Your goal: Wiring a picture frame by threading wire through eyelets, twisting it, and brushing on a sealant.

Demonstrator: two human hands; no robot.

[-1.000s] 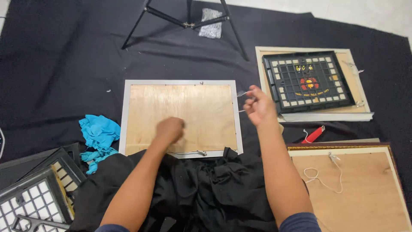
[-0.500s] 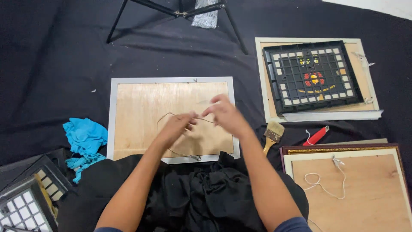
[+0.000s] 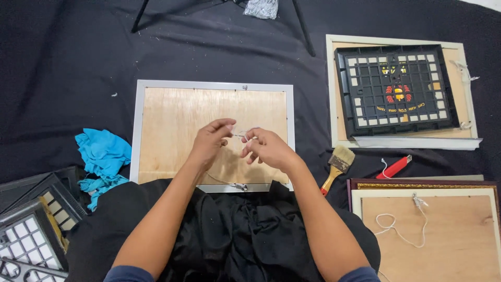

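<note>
Two hands meet over the middle of a frame lying face down, its plywood back point(image 3: 172, 125) up w/ a pale grey border. Left hand point(image 3: 211, 140) & right hand point(image 3: 265, 148) both pinch a thin white string point(image 3: 241, 134) between fingertips, fingers narrow & closed on it; the short stretch between the hands is just visible, fine detail too small to tell. A further run of the string drops from the left hand down to a small metal hanger point(image 3: 240, 186) on the frame's near edge.

Frame rests on black cloth point(image 3: 78, 68), near edge against the person's black-clad lap. Left of it, apart: crumpled blue rag point(image 3: 102, 154), & a stack of dark lattice frames point(image 3: 31, 224) at the bottom-left corner. Right of it, near the right forearm: paintbrush point(image 3: 336, 167) w/ wooden handle, then a red cutter point(image 3: 395, 167) just beyond. Upper right: black grid-pattern frame point(image 3: 396, 89) lying on another pale-bordered frame. Lower right: a 3rd face-down frame point(image 3: 443, 235) w/ loose white cord point(image 3: 399, 227) on its back. Tripod legs point(image 3: 302, 28) at top
</note>
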